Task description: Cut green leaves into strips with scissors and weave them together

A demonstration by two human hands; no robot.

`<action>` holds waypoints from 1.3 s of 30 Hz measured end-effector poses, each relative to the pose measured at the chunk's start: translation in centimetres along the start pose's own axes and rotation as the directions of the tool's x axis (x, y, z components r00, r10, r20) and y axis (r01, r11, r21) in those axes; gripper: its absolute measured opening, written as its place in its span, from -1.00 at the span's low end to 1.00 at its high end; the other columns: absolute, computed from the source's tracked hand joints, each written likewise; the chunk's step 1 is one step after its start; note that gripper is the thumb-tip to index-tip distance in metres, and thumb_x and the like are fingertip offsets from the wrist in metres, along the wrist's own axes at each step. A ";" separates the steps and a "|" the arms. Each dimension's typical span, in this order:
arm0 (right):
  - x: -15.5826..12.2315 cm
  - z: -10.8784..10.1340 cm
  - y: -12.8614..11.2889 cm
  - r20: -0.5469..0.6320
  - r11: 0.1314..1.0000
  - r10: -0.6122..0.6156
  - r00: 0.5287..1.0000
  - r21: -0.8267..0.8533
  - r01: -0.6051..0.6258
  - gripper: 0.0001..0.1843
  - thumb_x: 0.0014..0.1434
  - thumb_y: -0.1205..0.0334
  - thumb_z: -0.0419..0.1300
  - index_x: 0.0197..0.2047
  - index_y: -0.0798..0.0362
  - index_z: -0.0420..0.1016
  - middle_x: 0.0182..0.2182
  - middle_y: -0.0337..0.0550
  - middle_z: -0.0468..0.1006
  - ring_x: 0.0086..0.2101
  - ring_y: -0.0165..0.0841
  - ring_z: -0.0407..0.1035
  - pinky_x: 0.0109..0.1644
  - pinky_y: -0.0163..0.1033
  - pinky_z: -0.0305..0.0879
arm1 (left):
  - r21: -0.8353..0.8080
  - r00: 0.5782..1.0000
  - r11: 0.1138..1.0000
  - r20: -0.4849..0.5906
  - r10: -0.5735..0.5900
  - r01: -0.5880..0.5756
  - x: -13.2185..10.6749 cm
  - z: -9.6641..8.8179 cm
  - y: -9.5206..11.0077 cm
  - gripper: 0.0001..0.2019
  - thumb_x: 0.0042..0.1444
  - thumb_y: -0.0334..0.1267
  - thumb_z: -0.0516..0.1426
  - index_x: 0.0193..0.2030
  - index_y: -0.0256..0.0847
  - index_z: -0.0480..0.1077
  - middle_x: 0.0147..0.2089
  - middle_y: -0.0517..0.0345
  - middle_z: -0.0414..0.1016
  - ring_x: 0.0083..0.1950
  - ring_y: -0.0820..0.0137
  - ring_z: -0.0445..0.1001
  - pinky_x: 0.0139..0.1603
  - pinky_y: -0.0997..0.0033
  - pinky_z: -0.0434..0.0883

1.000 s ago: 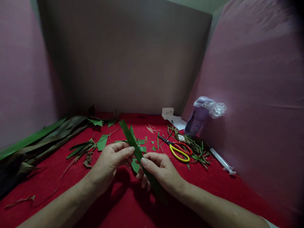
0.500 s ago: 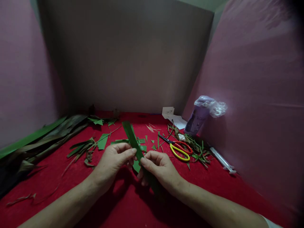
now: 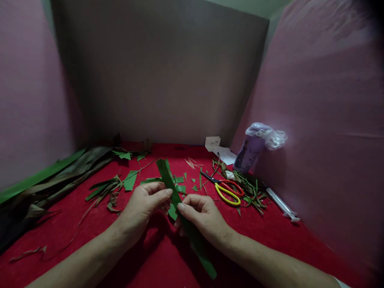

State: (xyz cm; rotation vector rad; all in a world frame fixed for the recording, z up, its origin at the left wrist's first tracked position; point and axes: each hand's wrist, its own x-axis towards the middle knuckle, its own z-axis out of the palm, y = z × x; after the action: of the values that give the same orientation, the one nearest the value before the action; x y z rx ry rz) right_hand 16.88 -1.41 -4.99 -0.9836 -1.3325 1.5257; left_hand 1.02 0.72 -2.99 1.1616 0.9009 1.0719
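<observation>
A long green leaf strip slants between my hands over the red cloth, its upper end folded or doubled and its lower end hanging toward me. My left hand pinches it near the top between thumb and fingers. Just below, my right hand is closed on the same strip, thumb on top. The fingertips behind the strip are partly hidden. Beneath the hands lie cut green leaf pieces. Scissors with one red and one yellow handle lie to the right of my right hand.
Large leaves lie along the left wall, with a bundle of narrow leaves nearer. Toothpick-like sticks are scattered at the back. On the right are a purple cup with plastic wrap, white paper, leaf scraps and a syringe.
The strip's top has shifted slightly down and right, and its lower end now shows clearly below my right hand. Both hands keep their hold.
</observation>
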 end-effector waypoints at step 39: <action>0.0 -0.1 0.4 0.058 0.997 0.038 0.998 0.070 -0.042 -0.67 0.02 0.01 0.20 -0.36 0.10 0.25 -0.64 -0.25 0.49 -0.72 -0.48 0.34 -0.67 -0.43 0.26 | 0.127 0.995 0.990 -0.073 0.075 -0.066 -0.3 0.4 1.0 -0.87 -0.07 -0.31 0.20 -0.57 -0.26 0.38 -0.62 0.27 0.37 -0.57 0.52 0.29 -0.49 0.52 0.25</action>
State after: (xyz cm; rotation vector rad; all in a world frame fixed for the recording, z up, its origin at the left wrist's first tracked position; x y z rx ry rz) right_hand 16.89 -1.40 -5.42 -0.9330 -1.2952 1.6309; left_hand 1.11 0.37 -1.92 1.2706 1.0052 1.1372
